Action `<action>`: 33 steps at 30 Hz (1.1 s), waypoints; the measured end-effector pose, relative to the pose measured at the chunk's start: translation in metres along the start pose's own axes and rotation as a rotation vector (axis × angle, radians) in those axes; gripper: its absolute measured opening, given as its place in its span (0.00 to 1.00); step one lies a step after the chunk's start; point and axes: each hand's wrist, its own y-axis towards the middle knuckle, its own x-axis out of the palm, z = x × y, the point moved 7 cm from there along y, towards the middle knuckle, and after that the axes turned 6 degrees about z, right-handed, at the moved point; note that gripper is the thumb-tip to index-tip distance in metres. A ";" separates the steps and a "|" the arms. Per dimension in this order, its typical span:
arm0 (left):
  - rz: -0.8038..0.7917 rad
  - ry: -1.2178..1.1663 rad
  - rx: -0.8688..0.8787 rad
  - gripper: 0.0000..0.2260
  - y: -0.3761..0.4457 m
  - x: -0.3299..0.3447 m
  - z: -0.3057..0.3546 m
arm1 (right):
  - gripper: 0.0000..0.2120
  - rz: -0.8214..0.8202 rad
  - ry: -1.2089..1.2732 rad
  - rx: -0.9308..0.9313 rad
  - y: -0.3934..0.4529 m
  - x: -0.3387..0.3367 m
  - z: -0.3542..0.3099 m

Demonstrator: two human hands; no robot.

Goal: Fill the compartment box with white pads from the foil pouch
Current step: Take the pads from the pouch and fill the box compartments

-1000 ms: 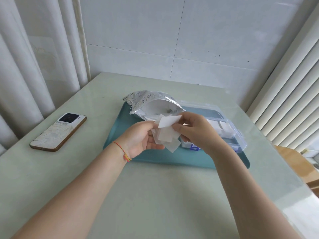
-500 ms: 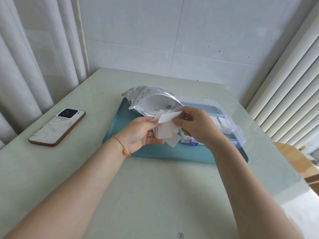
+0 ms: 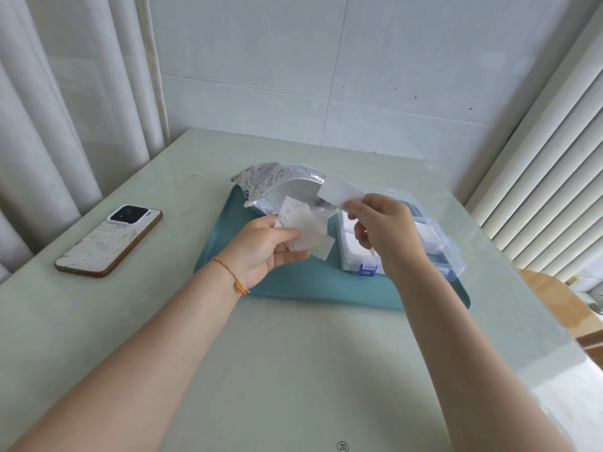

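Observation:
My left hand (image 3: 264, 249) holds a small stack of white pads (image 3: 306, 228) above the teal tray (image 3: 293, 282). My right hand (image 3: 385, 233) pinches a single white pad (image 3: 339, 194), lifted up and to the right of the stack. Behind them the silver foil pouch (image 3: 274, 182) lies open on the tray's far left. The clear compartment box (image 3: 437, 246) with blue latches stands open on the tray's right side, partly hidden by my right hand. White pads lie in its visible compartments.
A phone (image 3: 109, 241) lies face down on the pale green table (image 3: 293, 370) at the left. Curtains hang at the left and slatted blinds at the right. A wooden chair (image 3: 561, 305) shows past the table's right edge.
My right hand has pulled one pad off the stack and moved it up and to the right. My left hand has kept hold of the remaining stack.

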 end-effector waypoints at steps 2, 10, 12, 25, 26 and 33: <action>0.038 -0.070 0.022 0.11 0.001 0.000 0.003 | 0.10 -0.022 0.074 0.047 -0.005 0.004 -0.001; 0.015 -0.200 -0.030 0.18 -0.002 0.012 0.000 | 0.04 -0.126 0.071 0.103 -0.017 0.030 0.006; -0.001 -0.135 0.009 0.15 -0.004 0.014 0.001 | 0.05 -0.141 0.012 0.094 -0.018 0.032 0.009; 0.004 0.069 0.056 0.09 -0.004 0.012 -0.005 | 0.06 -0.007 -0.367 -0.252 0.000 0.017 0.003; 0.010 0.065 0.057 0.09 -0.004 0.011 -0.005 | 0.05 0.015 -0.368 -0.273 0.000 0.016 0.002; 0.052 0.094 0.076 0.09 -0.003 0.006 -0.003 | 0.02 0.137 -0.287 -0.241 0.003 -0.002 -0.007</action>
